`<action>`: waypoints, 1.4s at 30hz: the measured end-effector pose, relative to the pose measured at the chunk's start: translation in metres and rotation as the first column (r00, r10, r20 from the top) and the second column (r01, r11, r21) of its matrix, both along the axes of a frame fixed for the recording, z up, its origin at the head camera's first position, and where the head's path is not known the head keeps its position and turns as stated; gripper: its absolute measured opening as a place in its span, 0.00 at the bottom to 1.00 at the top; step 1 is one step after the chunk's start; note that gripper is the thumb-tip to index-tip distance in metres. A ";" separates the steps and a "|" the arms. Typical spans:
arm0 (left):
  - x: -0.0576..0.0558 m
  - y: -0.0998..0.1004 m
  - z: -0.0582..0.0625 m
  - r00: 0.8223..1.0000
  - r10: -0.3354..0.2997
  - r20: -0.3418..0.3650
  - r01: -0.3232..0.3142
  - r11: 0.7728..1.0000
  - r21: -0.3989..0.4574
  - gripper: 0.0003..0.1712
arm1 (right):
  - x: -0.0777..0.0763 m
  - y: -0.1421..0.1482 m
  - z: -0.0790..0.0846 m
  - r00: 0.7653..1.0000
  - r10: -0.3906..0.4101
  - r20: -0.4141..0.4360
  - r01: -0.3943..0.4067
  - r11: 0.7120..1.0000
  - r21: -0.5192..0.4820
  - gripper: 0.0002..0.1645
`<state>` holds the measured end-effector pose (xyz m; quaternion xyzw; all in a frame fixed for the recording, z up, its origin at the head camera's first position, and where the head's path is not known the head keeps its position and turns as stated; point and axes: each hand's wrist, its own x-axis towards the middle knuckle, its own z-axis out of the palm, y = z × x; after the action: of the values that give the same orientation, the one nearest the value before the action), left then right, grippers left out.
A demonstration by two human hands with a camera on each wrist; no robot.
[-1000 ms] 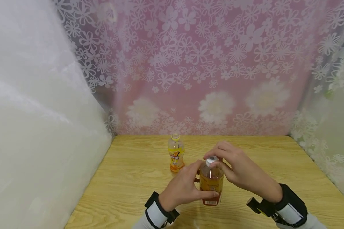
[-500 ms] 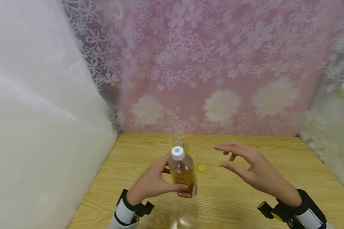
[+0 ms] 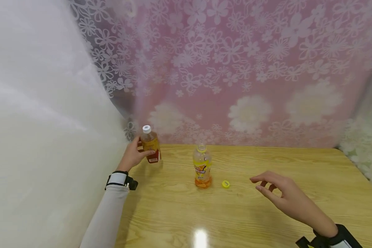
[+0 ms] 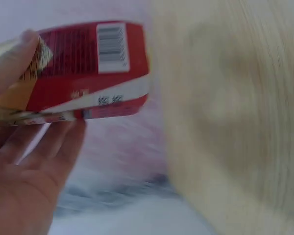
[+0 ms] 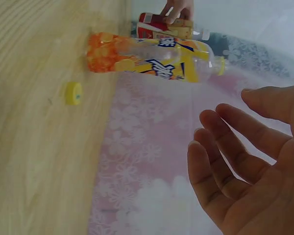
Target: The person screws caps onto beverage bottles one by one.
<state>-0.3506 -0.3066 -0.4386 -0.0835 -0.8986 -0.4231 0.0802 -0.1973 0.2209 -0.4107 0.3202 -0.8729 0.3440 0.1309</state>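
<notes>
At the back left in the head view, my left hand [image 3: 132, 154] grips a bottle with a white cap [image 3: 150, 146], filled with amber drink and standing upright. Its red label and barcode [image 4: 112, 48] face the left wrist camera, where a gap shows between the base and the table. Mid-table stands an uncapped bottle with a yellow-and-orange label [image 3: 202, 168]. A yellow bottle cap [image 3: 225, 184] lies to its right, apart from it. My right hand [image 3: 286, 194] hovers over the right of the table, fingers loosely bent, holding nothing.
The wooden table [image 3: 173, 213] ends at a pink flowered curtain [image 3: 179, 69] along the back. A white sheet [image 3: 43, 137] hangs at the left, close to my left arm. Pale flowered fabric [image 3: 365, 151] borders the right side.
My left hand has carried the white-capped bottle from the middle to the back left. My right hand has let go of its cap and drawn off rightward. The yellow cap has come into sight.
</notes>
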 end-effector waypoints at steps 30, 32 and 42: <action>0.037 0.092 -0.002 0.880 -0.082 -0.468 0.091 0.996 -0.004 0.38 | -0.002 0.009 -0.028 0.974 -0.016 0.228 0.007 0.999 0.039 0.13; 0.051 0.128 -0.001 0.897 -0.155 -0.415 0.186 0.982 0.035 0.39 | 0.002 0.012 -0.026 0.974 -0.037 0.223 0.027 0.999 0.047 0.13; 0.073 0.213 -0.019 0.958 -0.121 -0.261 0.164 0.975 0.149 0.55 | 0.010 0.013 -0.021 0.977 -0.132 0.167 0.114 0.987 0.114 0.17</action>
<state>-0.2773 -0.0933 -0.4573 -0.1939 -0.8338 -0.4883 0.1693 -0.1876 0.2335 -0.4317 0.2406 -0.9158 0.3162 0.0583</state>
